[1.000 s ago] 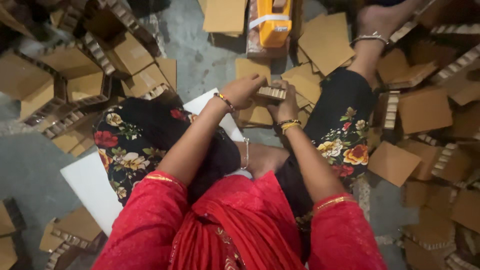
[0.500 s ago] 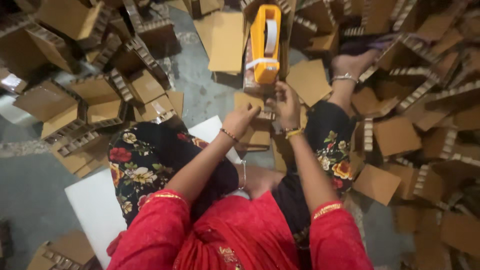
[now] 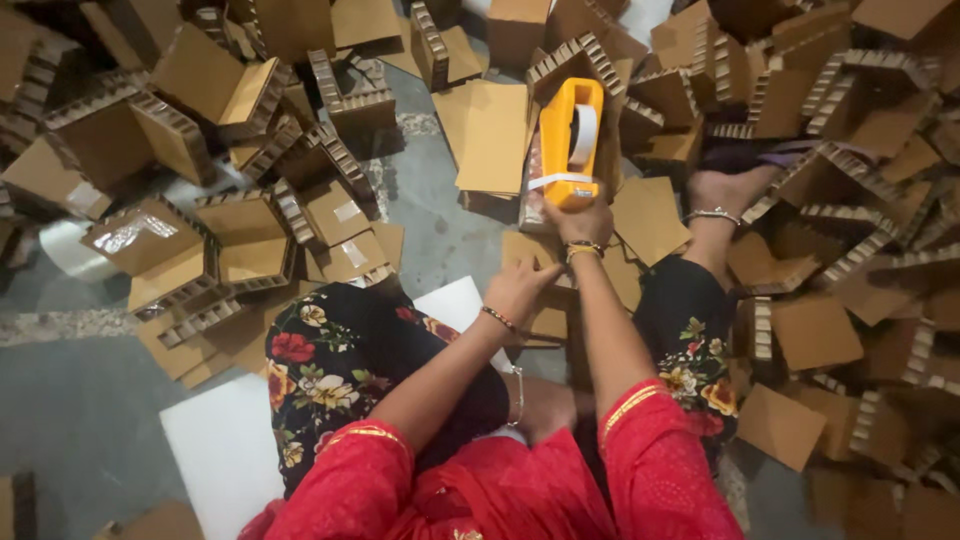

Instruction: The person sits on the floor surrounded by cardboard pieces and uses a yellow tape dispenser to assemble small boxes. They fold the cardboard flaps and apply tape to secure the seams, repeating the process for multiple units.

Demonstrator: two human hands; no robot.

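Head view, looking down on a seated person in red sleeves and black floral trousers, legs spread on a grey floor. Right hand reaching forward and closing around the near end of a yellow tape dispenser — fingers curled over its lower edge, gripping it, a bangle showing at the wrist. Dispenser lying lengthwise on a small stack of cardboard pieces straight ahead, a white tape roll sitting in its frame and a strip of white tape crossing its near end. Left hand hovering lower and nearer the body, fingers drawn loosely together and pressing down on a brown cardboard piece lying between the knees; whether pinching it or only resting on it, impossible to tell. Flat cardboard sheet lying just beside the dispenser on its left. White board lying under the left leg, reaching toward the lower left. Bare foot with an anklet stretching out to the right of the dispenser, touching the piled cardboard. Honeycomb-edged cardboard corner pieces heaping up all around — thick on the left, across the top and down the right side. Square brown offcuts scattering by the right knee.
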